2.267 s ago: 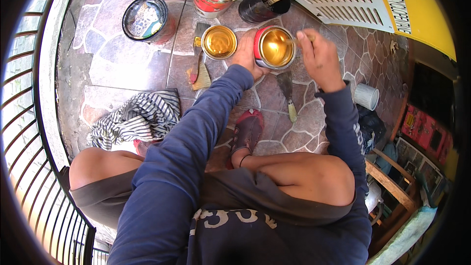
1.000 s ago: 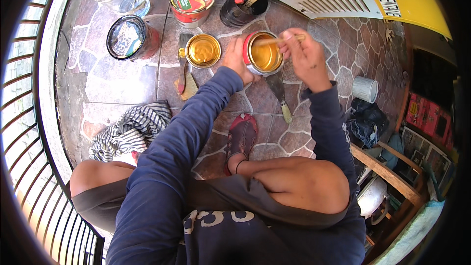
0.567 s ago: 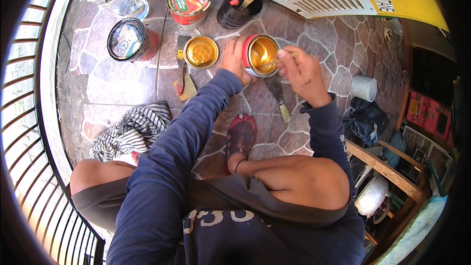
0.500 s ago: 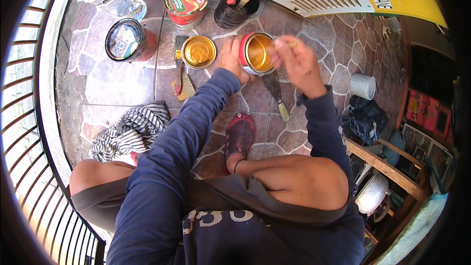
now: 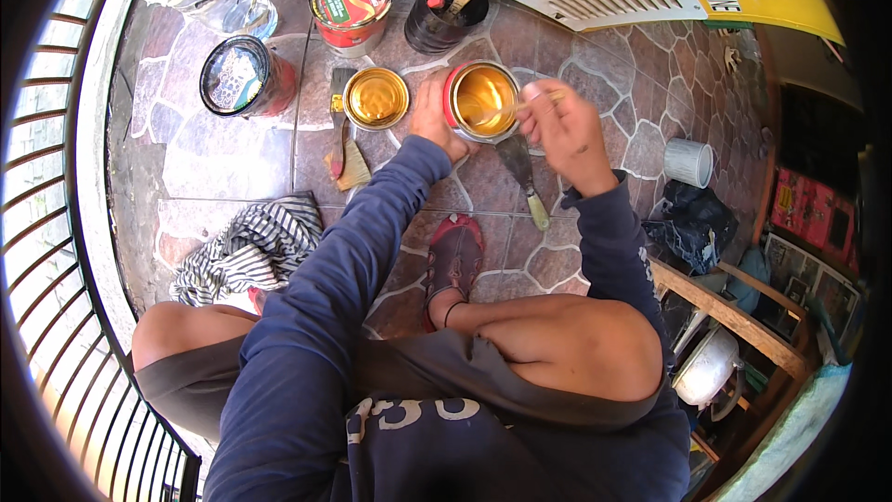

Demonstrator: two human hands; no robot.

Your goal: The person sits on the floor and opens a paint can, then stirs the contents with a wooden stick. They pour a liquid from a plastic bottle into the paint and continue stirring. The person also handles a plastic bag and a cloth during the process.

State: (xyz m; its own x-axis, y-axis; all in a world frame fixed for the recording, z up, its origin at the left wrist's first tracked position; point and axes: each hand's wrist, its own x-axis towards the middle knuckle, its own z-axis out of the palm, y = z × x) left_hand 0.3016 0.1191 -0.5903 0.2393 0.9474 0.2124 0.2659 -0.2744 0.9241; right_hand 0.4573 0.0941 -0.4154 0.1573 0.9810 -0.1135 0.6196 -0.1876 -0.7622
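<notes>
My left hand (image 5: 432,113) wraps round the left side of an open can (image 5: 484,99) with a red outside and a golden inside. A thin stick (image 5: 506,112) is pinched in the fingers of my right hand (image 5: 563,130), its far end dipping into the can. A round golden lid (image 5: 376,98) lies on the tiles left of the can. Just below the can, a scraper with a pale green handle (image 5: 537,211) points toward me. Near the lid is a paintbrush with pale bristles (image 5: 353,167).
Behind stand a red-labelled can (image 5: 351,2) and a black pot (image 5: 446,19) of brushes. A dark-rimmed can (image 5: 237,76) is at the left, above a striped cloth (image 5: 249,251). Farther right are a grey cup (image 5: 688,163), a black bag (image 5: 697,228) and a wooden frame (image 5: 734,316).
The can has shifted slightly left within my left hand's hold. My right hand has moved a little lower, and the stick shows more clearly inside the can.
</notes>
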